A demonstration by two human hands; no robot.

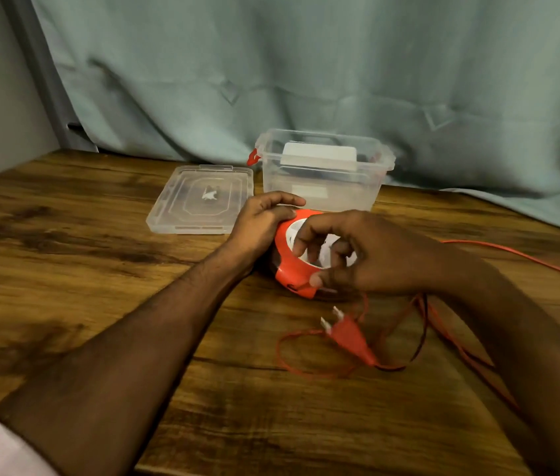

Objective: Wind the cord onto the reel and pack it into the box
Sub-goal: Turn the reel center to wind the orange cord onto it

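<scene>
A red and white cord reel (292,269) lies on the wooden table (99,252) in the middle of the view. My left hand (261,221) grips its left rim. My right hand (357,252) is over its white centre, with the fingers curled into it and the thumb on the red front edge. The thin red cord (450,341) trails loose to the right and loops in front of the reel. It ends in a red two-pin plug (350,334) that lies on the table. A clear plastic box (323,170) with red latches stands open behind the reel.
The box's clear lid (199,199) lies flat to the left of the box. A white object (319,156) sits inside the box. A grey-green curtain (340,70) hangs behind the table, and a grey wall is at the far left.
</scene>
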